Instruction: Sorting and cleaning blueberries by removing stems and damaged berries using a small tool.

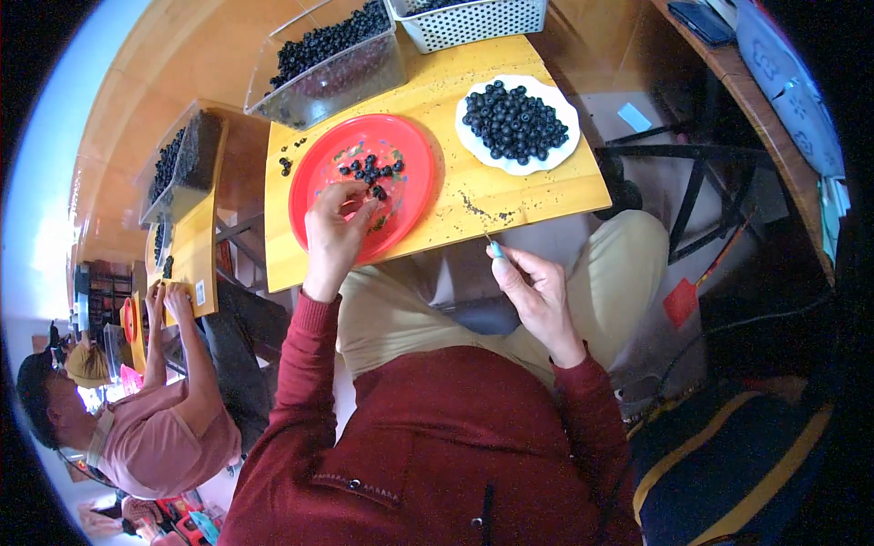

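Note:
My left hand (pixel 335 227) hovers over the red plate (pixel 414 205), thumb and fingertips pinched on a small round black bead (pixel 379 193). More black beads (pixel 369 170) lie loose in the middle of that plate, which has a coloured pattern. By the table's near edge, my right hand (pixel 535 284) is closed on a thin pointed tool (pixel 492 244) with a teal part by the thumb; its handle is mostly hidden. A white scalloped plate (pixel 571 113) heaped with black beads stands at the right of the wooden table.
Toward the back are a clear bin (pixel 314 107) and a white perforated basket (pixel 473 29), both with dark pieces. Brown crumbs (pixel 482 211) dot the yellow table (pixel 537 205). On the left, another person (pixel 164 428) works at a second table. A dark metal frame (pixel 696 173) stands right.

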The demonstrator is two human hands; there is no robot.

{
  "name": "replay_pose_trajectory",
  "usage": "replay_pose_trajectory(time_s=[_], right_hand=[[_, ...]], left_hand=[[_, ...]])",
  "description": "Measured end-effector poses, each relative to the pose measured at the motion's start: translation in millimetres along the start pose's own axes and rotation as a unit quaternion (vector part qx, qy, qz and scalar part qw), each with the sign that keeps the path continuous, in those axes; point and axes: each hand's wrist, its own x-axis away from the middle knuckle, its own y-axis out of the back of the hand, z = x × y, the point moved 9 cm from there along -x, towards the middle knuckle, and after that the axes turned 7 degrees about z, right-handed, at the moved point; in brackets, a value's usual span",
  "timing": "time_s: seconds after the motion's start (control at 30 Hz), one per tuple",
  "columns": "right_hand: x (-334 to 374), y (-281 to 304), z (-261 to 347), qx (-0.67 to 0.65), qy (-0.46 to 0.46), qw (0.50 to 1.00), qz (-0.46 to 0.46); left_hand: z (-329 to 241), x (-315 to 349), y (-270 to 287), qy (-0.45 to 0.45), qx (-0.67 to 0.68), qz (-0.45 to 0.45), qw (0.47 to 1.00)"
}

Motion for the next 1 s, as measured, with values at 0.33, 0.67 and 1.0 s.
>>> replay_pose_trajectory(time_s=[0.33, 0.67, 1.0], right_hand=[[0, 27, -47, -0.028, -0.003, 0.999, -0.046], [9, 54, -57, -0.003, 0.021, 0.995, -0.101], [11, 56, -52, -0.018, 0.003, 0.996, -0.089]], left_hand=[[-87, -23, -76, -0.164, -0.074, 0.113, 0.977], [-127, -57, -137, -0.252, -0.208, 0.195, 0.925], [-119, -63, -146, -0.263, -0.177, 0.195, 0.928]])
